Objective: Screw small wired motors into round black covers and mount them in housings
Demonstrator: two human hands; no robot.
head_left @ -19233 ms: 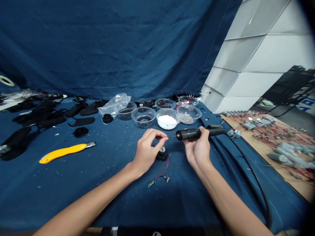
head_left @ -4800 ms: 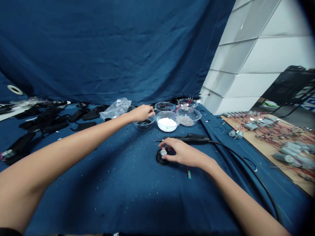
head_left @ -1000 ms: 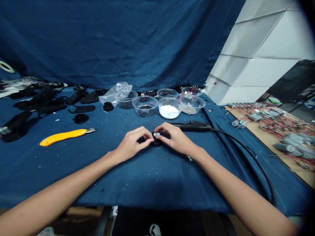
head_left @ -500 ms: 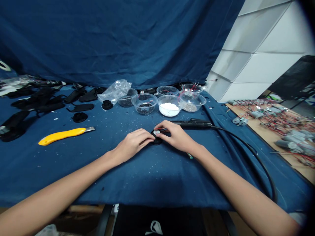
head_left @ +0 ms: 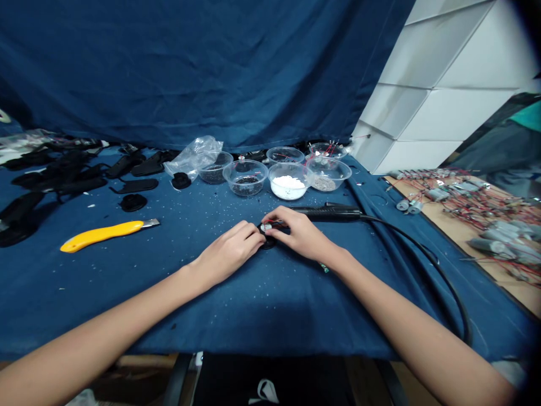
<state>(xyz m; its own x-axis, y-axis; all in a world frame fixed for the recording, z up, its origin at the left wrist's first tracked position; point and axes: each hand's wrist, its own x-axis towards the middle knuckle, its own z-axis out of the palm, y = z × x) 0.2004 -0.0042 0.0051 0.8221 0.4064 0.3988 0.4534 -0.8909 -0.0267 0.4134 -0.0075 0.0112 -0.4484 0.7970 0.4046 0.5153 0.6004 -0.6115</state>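
Small black round part [head_left: 267,242] sits on the blue cloth [head_left: 127,318] at the bench's front-centre, a small silver piece [head_left: 265,227] on top of it. Round from above, so no long axis to read; the silver piece is too small and too covered to show which way it faces.

Part lies between the two hands, nearer the right hand [head_left: 300,234], which arches over it from the right. Right fingers [head_left: 276,216] curled down, together, tips on or just over the silver piece. Left hand [head_left: 228,248] comes in low from the left; its fingers [head_left: 251,235] lie together, tips at the part's left edge. Whether either hand is clamped on it, cannot tell.

Black corded soldering iron, probably [head_left: 325,212], lies just behind the right hand, long axis running left to right, thin tip toward the part, cord curving off to the right. Tiny green circuit board [head_left: 324,268] by the right wrist.

Farther back, clear plastic bowls: white granules [head_left: 288,188], grey grit [head_left: 324,182], dark bits [head_left: 245,186]. Yellow utility knife [head_left: 101,234] to the left
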